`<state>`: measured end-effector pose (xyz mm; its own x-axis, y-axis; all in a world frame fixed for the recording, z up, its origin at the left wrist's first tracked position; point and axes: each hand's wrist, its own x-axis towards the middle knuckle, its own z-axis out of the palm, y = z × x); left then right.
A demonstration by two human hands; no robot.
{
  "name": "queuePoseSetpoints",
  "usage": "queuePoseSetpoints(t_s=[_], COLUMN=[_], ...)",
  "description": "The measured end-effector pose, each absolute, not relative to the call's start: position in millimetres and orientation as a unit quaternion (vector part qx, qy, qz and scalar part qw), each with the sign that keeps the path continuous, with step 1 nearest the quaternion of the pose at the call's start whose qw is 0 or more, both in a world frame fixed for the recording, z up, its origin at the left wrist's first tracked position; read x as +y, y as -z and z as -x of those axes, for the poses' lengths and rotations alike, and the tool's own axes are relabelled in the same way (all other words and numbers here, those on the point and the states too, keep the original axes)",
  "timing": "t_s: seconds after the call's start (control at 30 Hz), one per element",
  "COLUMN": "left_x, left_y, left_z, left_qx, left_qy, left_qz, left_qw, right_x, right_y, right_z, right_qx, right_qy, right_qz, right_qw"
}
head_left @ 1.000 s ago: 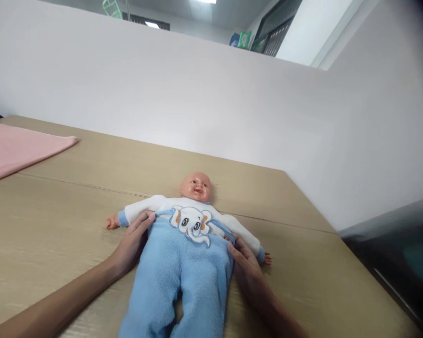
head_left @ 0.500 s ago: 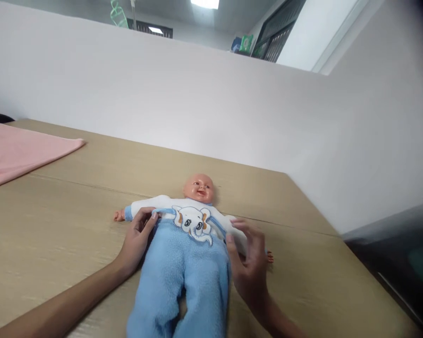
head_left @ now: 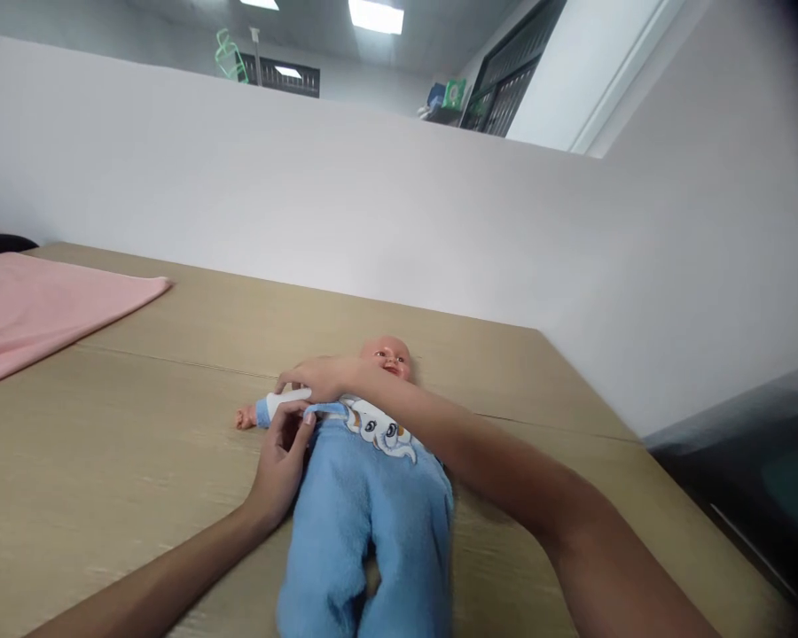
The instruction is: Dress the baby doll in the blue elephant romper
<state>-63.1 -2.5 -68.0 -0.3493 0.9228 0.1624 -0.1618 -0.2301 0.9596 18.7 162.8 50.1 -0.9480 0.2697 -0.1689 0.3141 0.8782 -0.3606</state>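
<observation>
A baby doll [head_left: 392,354] lies face up on the table, dressed in a white top and fuzzy blue trousers [head_left: 372,505] with an elephant picture [head_left: 382,430] at the chest. My left hand [head_left: 285,452] pinches the upper edge of the trousers at the doll's left-of-picture side, thumb against bent fingers. Reaching across the doll's chest, my right hand [head_left: 319,377] has its fingers curled over the white sleeve [head_left: 285,400] on that same side. My right forearm hides part of the chest and the doll's other arm.
On the table [head_left: 139,443], a pink cloth [head_left: 53,306] lies at the far left, with a dark object [head_left: 3,245] behind it. A white partition wall [head_left: 293,195] rises along the back. The table's right edge slants toward a dark area.
My right hand has swung from the doll's right-of-picture side across its chest to the opposite sleeve. My left hand stays at the trousers' edge. The view has shifted slightly.
</observation>
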Motion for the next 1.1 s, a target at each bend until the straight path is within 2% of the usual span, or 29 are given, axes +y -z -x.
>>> queuePoseSetpoints(t_s=[0.13,0.2,0.33,0.47,0.57,0.7,0.77,0.93,1.1], left_x=[-6,-8,-9,-10,-13,-18,-18,-7,12], left_y=[63,63,67,70,74,73,68,60,61], left_z=[62,61,61,64,66,67,66,72,83], left_qx=[0.463,0.458,0.481,0.478,0.437,0.386,0.383,0.439,0.453], left_qy=[-0.669,-0.675,-0.684,-0.698,-0.714,-0.748,-0.758,-0.742,-0.711], left_qz=[-0.421,-0.425,-0.413,-0.451,-0.497,-0.500,-0.478,-0.362,-0.349], left_qw=[0.400,0.391,0.361,0.285,0.229,0.205,0.223,0.355,0.410], right_x=[161,157,152,152,147,135,128,110,94], right_y=[-40,-40,-42,-38,-34,-33,-34,-40,-43], right_z=[-16,-23,-46,-70,-78,-80,-81,-91,-112], right_qx=[0.972,0.970,0.914,0.885,0.886,0.896,0.902,0.907,0.872], right_qy=[0.168,0.166,0.299,0.369,0.356,0.315,0.296,0.282,0.308], right_qz=[-0.162,-0.177,-0.218,-0.216,-0.213,-0.198,-0.190,-0.190,-0.312], right_qw=[0.019,-0.027,-0.168,-0.183,-0.209,-0.242,-0.252,-0.250,-0.221])
